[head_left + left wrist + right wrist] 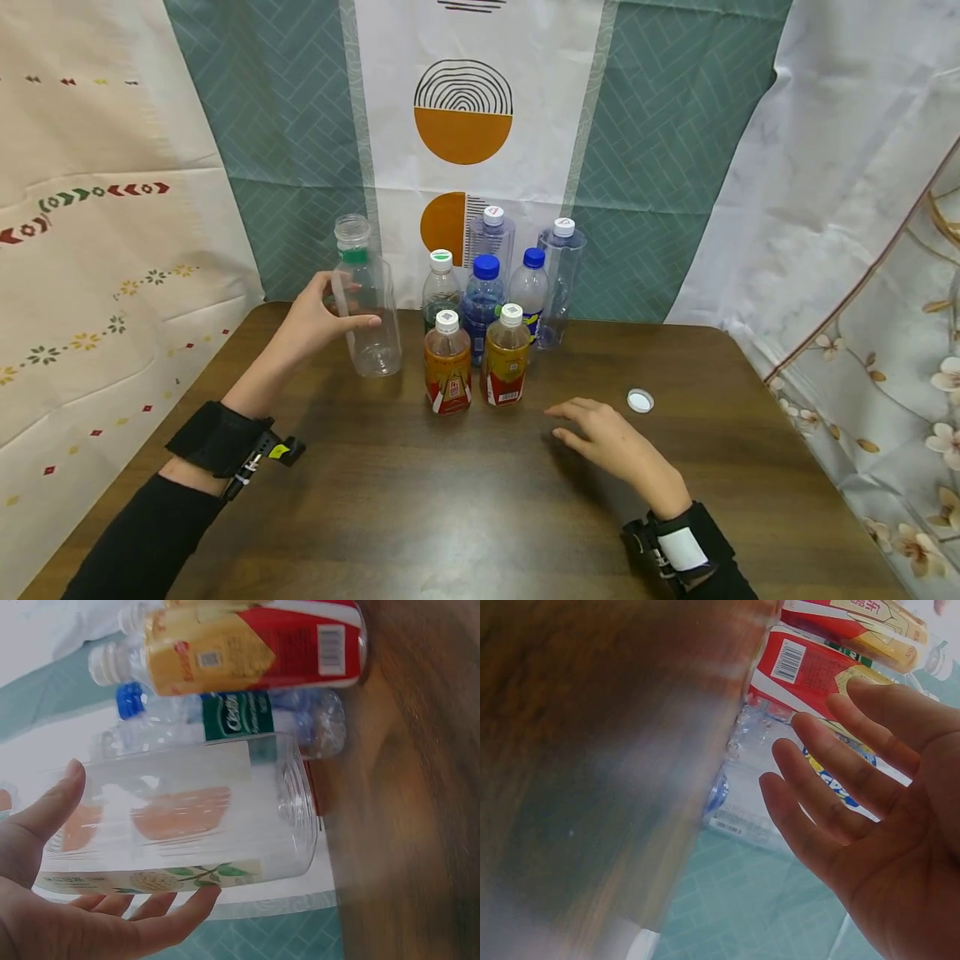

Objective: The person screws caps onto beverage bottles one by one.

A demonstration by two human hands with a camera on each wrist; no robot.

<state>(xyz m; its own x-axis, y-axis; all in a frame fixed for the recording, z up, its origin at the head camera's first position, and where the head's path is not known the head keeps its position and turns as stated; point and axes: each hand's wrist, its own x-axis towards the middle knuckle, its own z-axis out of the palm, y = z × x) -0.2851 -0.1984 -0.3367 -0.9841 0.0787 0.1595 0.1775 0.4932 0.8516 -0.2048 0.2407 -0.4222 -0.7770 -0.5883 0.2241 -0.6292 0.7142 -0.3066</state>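
Observation:
My left hand (318, 317) grips a large clear plastic bottle (378, 337), thumb on one side and fingers round the other. The bottle has an open mouth and a green band at its neck; its label (150, 880) shows in the left wrist view. Whether its base touches the table cannot be told. My right hand (606, 435) hovers low over the table with fingers loosely extended, holding nothing. A round white cap (640, 401) lies just beyond it. To its left stand two tea bottles with white caps, the left one (447, 371) and the right one (506, 362).
Behind the tea bottles stand a white-capped bottle (441, 287), a blue-capped bottle (483, 304) and another blue-capped bottle (529, 283). Two tall clear bottles, one left (492, 239) and one right (561, 275), stand at the back, against a patterned cloth (675, 167). The wooden table (450, 500) spreads in front.

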